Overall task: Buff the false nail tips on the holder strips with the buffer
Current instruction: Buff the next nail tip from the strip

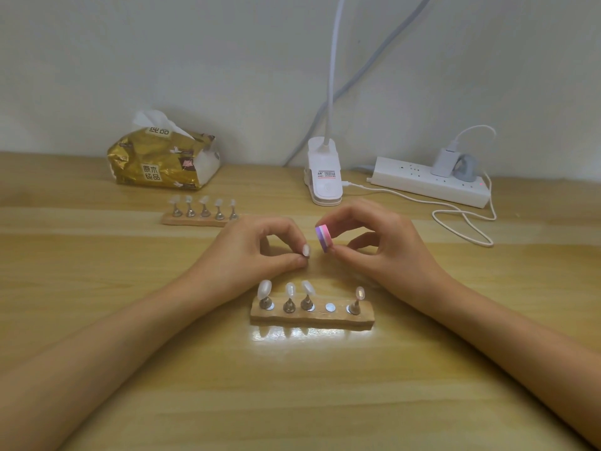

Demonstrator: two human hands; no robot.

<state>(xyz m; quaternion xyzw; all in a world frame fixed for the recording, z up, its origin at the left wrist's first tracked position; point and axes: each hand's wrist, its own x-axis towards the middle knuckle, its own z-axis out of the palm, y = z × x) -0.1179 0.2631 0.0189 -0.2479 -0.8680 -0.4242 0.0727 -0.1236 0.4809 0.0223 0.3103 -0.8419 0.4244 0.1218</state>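
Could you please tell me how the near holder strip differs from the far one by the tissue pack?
The near holder strip carries four stands and shows one bare metal disc; the far holder strip has all five places filled. The near holder strip lies close to the person, and the far holder strip lies further back, in front of the tissue pack. Both are wooden blocks bearing metal stands with pale nail tips.

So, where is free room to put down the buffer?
Bare wood lies before the near wooden holder strip, between the forearms, and left of the far wooden strip. Crowded: back right, by white power strip and looping white cable.
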